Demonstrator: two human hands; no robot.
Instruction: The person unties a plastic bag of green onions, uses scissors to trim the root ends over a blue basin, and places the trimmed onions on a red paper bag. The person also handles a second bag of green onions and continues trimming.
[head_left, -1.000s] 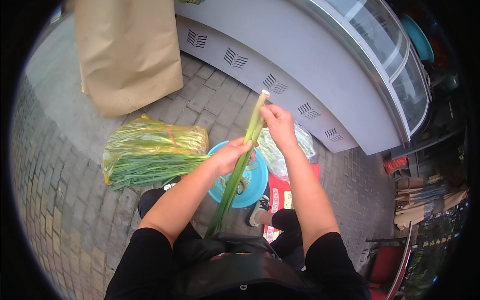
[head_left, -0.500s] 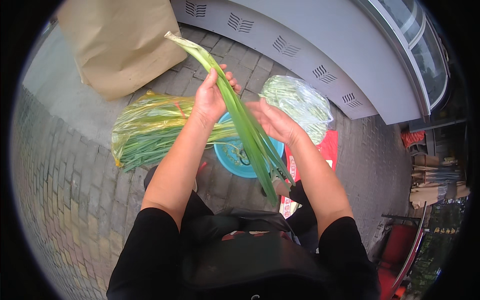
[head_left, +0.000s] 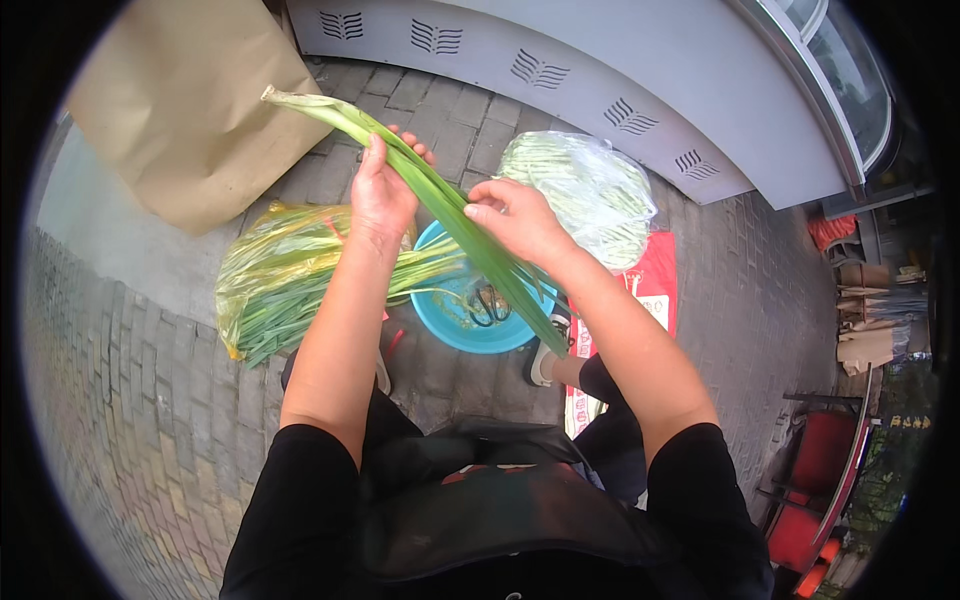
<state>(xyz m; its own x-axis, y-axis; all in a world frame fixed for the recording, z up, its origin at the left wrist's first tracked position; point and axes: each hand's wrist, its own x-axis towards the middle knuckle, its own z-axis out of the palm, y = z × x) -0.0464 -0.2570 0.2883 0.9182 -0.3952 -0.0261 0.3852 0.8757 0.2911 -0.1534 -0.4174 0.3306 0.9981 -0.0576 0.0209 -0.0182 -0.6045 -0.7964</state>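
A long leek with a pale root end and broad green leaves slants across the view above a blue basin. My left hand is wrapped round its pale-green upper stalk, thumb on the near side. With bent fingers, my right hand pinches the leaves lower down. Black-handled scissors and small trimmings show in the basin. To its left lies a yellow plastic bag of long green stalks, some reaching over the rim.
A clear bag of green beans lies beyond the basin, near a red-and-white bag. Brown paper hangs at the far left. A grey cabinet borders the far side, and a red chair stands at right.
The leek has moved left and tilted flatter with my left hand. My right hand, earlier spread beside the leaves, has closed on them.
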